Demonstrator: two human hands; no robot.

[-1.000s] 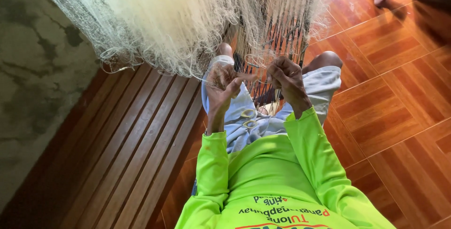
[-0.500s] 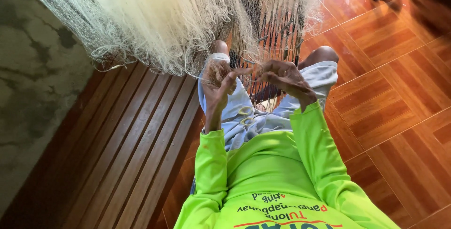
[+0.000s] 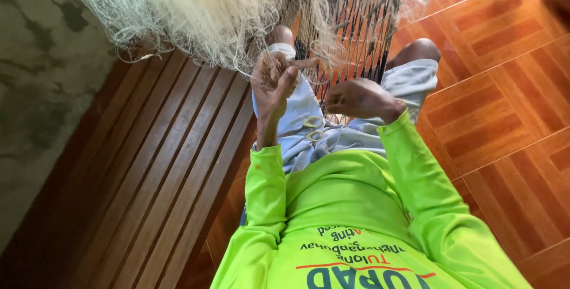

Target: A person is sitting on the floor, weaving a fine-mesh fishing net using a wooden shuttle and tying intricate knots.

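Note:
A pale fishing net hangs in a thick bunch over my knees. My left hand is raised with its fingers pinched on strands at the net's lower edge. Lower and to the right, my right hand is curled knuckles-up over the net threads, which run between my legs; what it holds is hidden. A pair of scissors lies on my lap on my light shorts. I wear bright green long sleeves.
I sit on a dark wooden slatted bench. A stained concrete wall is at the left. Reddish-brown floor tiles spread to the right.
My right hand has dropped from beside the left hand to lower over my lap, turning knuckles up. My left hand has stayed up at the net's edge.

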